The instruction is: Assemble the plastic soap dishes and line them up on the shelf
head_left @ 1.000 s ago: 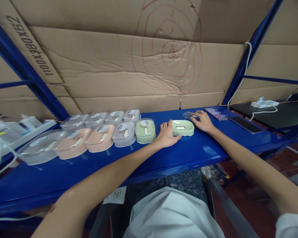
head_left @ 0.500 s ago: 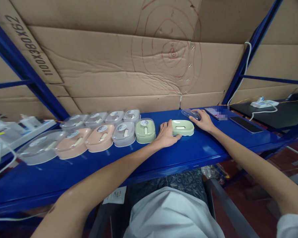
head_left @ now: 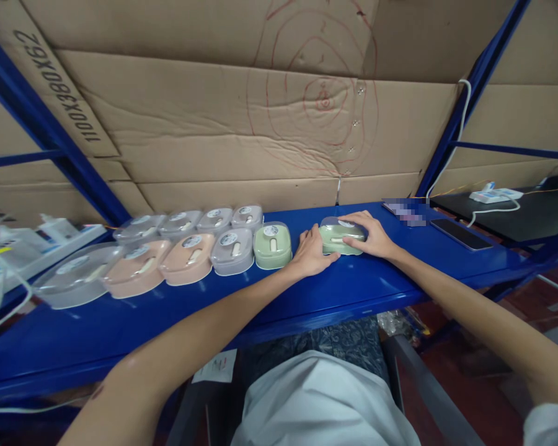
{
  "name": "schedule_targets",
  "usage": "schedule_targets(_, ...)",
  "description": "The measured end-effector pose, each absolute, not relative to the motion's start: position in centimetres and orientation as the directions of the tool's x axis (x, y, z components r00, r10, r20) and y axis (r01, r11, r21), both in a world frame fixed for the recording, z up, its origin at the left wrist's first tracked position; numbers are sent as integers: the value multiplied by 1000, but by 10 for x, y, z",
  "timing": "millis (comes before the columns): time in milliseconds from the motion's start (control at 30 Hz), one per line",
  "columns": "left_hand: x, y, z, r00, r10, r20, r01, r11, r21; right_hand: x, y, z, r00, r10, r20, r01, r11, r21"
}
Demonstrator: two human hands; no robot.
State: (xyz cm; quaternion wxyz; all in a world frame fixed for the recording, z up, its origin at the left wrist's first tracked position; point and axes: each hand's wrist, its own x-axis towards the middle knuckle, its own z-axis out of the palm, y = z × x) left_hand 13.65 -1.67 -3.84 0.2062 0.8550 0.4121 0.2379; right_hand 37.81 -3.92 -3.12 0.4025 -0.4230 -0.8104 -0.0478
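A light green plastic box [head_left: 332,246], low and oblong with rounded corners, sits on the blue shelf in front of me. My left hand [head_left: 310,251] grips its left end, the thumb along the front side. From the right, my right hand [head_left: 368,233] holds a clear lid [head_left: 329,222] down on top of the box, fingers over the far side and thumb toward the front. A round label shows on the lid, partly under the fingers. Whether the lid is fully seated cannot be told. A lidded green box [head_left: 273,246] stands just left of my left hand.
Several lidded boxes, among them a peach one [head_left: 186,259] and a grey one [head_left: 232,251], stand in two rows at left. A phone [head_left: 461,233] lies to the right on the blue shelf [head_left: 376,279]. Power strips [head_left: 37,248] with cables are at the left edge. Cardboard [head_left: 190,111] backs the shelf.
My right hand has moved left and toward me, bringing the clear lid from behind the green box onto its top. My left hand has stayed on the box.
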Motion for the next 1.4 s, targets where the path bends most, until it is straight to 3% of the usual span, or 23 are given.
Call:
schedule_targets(467, 136, -13, -41, 561, 789, 251, 593, -594, 544, 377, -38, -33, -392, 653, 648, 626, 705, -332)
schedule_targets(1133, 135, -13, -42, 573, 786, 231, 557, -580, 595, 378, -39, -35, -428, 642, 636, 664, 701, -261)
schedule_targets(1400, 133, -12, -43, 629, 720, 295, 462, -650, 603, 378, -39, -36, -436, 639, 633, 667, 702, -249)
